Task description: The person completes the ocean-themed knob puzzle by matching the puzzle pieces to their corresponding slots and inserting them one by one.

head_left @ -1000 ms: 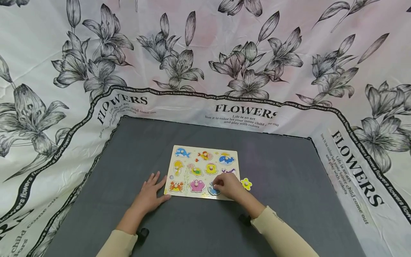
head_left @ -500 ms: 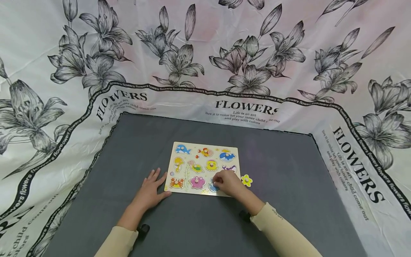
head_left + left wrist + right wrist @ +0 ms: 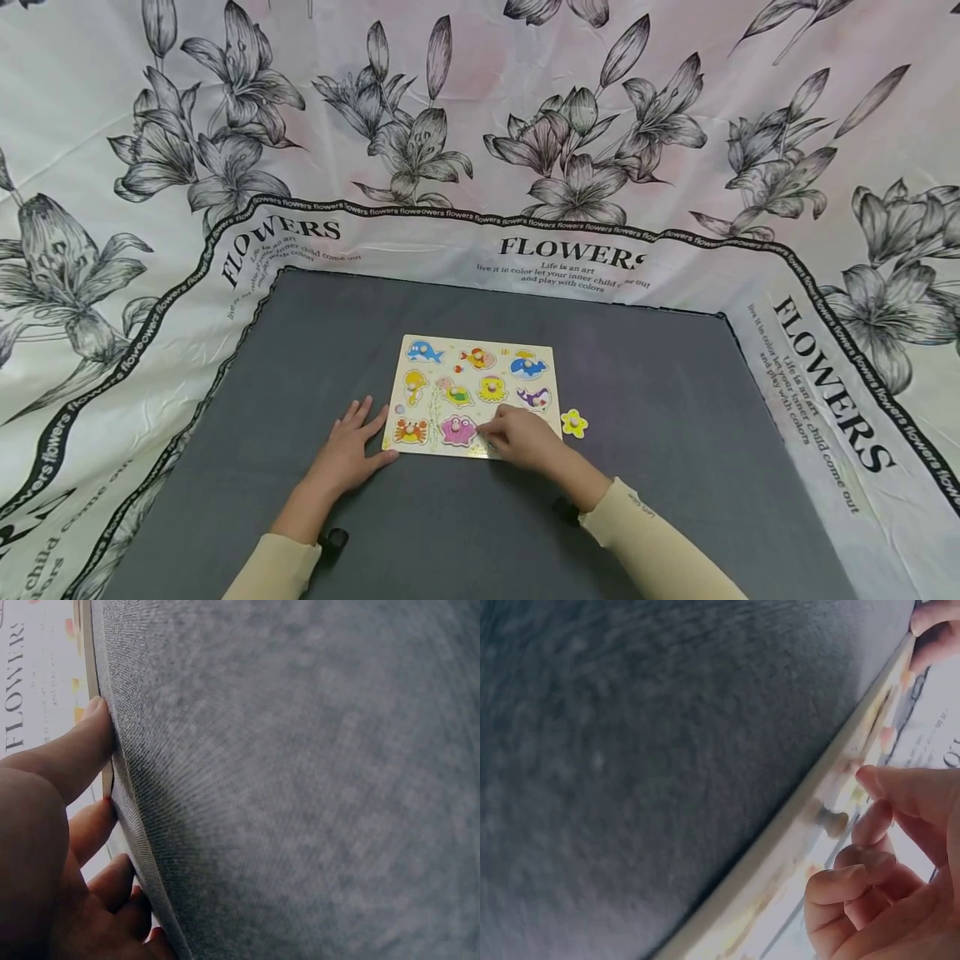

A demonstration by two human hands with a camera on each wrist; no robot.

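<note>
A wooden peg puzzle board (image 3: pixel 480 341) with colourful sea-animal pieces lies flat on the dark grey table. My left hand (image 3: pixel 348 454) rests at its lower left corner, thumb and fingers spread against the edge. Over the board's lower right part hovers my right hand (image 3: pixel 525 439), its fingers loosely bent and its fingertips beside the pink shell-shaped piece (image 3: pixel 457 430). A knob (image 3: pixel 834 823) stands free near those fingers in the right wrist view, not gripped. The blue piece at the lower right is hidden by the hand. A yellow flower-shaped piece (image 3: pixel 574 424) lies off the board's right edge.
The grey tabletop (image 3: pixel 645 375) surrounds the board. White cloth (image 3: pixel 420 242) printed with flowers and lettering rises behind the table and along its sides. Dark wrist devices (image 3: pixel 334 542) sit under the forearms.
My right hand has left the blue piece and shifted left toward the pink one, uncovering the purple-and-white piece. The left hand stays at the board's corner.
</note>
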